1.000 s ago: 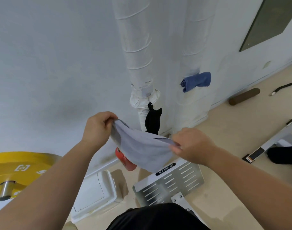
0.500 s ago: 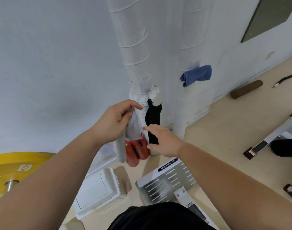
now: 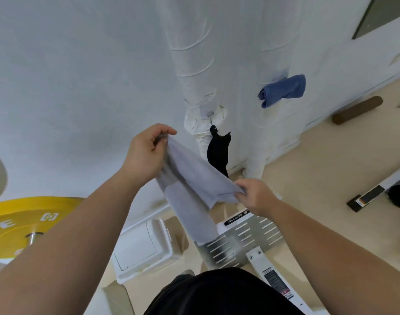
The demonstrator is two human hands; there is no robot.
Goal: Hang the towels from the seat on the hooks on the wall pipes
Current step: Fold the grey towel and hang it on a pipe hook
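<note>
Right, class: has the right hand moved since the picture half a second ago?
Yes. The right hand was at the lower end of the hanging black towel; now it sits lower right of it, pinching the grey towel.

Two pipes stand against the far wall (image 3: 80, 64): the left pipe (image 3: 194, 53) in the middle of the scene, and the right pipe (image 3: 278, 42) just beside it. The first towel (image 3: 218, 153) hangs low on the left pipe. The second towel (image 3: 283, 89) hangs higher, on the right pipe. Nearer, in front of the left pipe, the third towel (image 3: 194, 178) stretches between the left hand (image 3: 146, 155), up and to the left, and the right hand (image 3: 255, 196), lower and to the right; both hands hold it. Its free end hangs down and covers the left corner of a slotted plate (image 3: 240, 244) on the floor (image 3: 331, 167). A box (image 3: 142, 248) lies left of this plate, by the wall. A weight disc (image 3: 23, 219) is at the left edge. A roller (image 3: 357, 110) lies on the floor at the right, by the wall.
</note>
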